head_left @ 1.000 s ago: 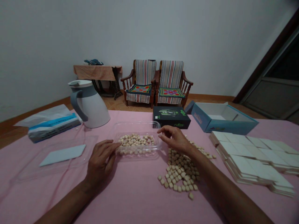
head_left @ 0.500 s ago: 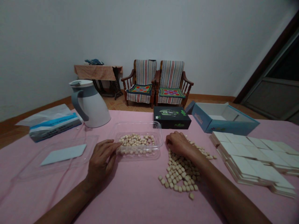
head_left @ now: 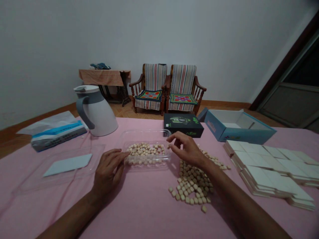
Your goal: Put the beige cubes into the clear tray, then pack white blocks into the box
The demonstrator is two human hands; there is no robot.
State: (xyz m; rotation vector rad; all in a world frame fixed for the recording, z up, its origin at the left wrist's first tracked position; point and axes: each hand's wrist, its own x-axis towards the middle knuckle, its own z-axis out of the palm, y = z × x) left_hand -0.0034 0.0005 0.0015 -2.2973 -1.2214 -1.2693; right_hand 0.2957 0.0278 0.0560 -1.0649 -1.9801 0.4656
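Note:
A clear plastic box (head_left: 149, 167) stands in the middle of the pink cloth, with many small wooden cubes (head_left: 142, 149) inside. My left hand (head_left: 109, 169) rests at its left end, fingers stretched out and fingertips touching the rim, thumb apart. Over the box's right end, my right hand (head_left: 185, 147) pinches a small wooden cube (head_left: 168, 146) between thumb and forefinger. Below and beside my right forearm spreads a loose pile of wooden cubes (head_left: 186, 191), partly hidden by the arm.
Stacks of pale square wooden tiles (head_left: 264, 162) lie at the right, before an open blue box (head_left: 244, 127). A black box (head_left: 183, 125) stands behind the pile. At left are a white jug (head_left: 101, 114), a tissue pack (head_left: 59, 134) and a clear lid (head_left: 97, 154) with a white card (head_left: 68, 164).
My right hand has moved left from the loose pile to the right end of the plastic box, bringing a cube. My left hand stays in place.

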